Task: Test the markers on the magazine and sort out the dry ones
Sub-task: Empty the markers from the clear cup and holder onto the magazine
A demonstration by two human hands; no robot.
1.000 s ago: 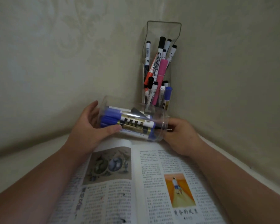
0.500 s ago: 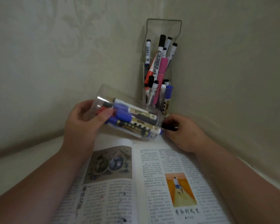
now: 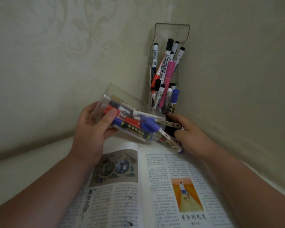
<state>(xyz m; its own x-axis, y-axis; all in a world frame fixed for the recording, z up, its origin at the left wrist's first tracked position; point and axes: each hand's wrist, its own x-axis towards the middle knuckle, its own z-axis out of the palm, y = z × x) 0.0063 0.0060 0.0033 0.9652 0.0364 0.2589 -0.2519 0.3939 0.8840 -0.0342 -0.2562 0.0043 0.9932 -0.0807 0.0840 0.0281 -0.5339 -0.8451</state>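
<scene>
Where the pale patterned wall [image 3: 39, 63] fills the left of the view, the left hand [image 3: 94, 129] grips a clear plastic cup [image 3: 122, 112] near its closed base, thumb pressed across the front and the other fingers wrapped round behind. The cup is tipped on its side, mouth pointing down and to the right, above the far edge of the open magazine [image 3: 146, 186]. Inside it lie several markers [image 3: 138, 124], blue, red and black, sliding toward the mouth; a few of them poke out past the rim. The magazine lies flat below both forearms, with a picture on its left page and a column of text and an orange picture on its right page.

At the cup's mouth the right hand [image 3: 191, 134] is cupped, fingers curled around a dark marker end [image 3: 170, 130] and touching the markers that stick out; whether it truly pinches one or only steadies them is hard to tell, as the fingertips are hidden. Behind that hand, in the corner of the two walls, stands a tall clear holder [image 3: 169, 33], upright, packed with more markers [image 3: 166, 71], white, pink, orange and blue.
</scene>
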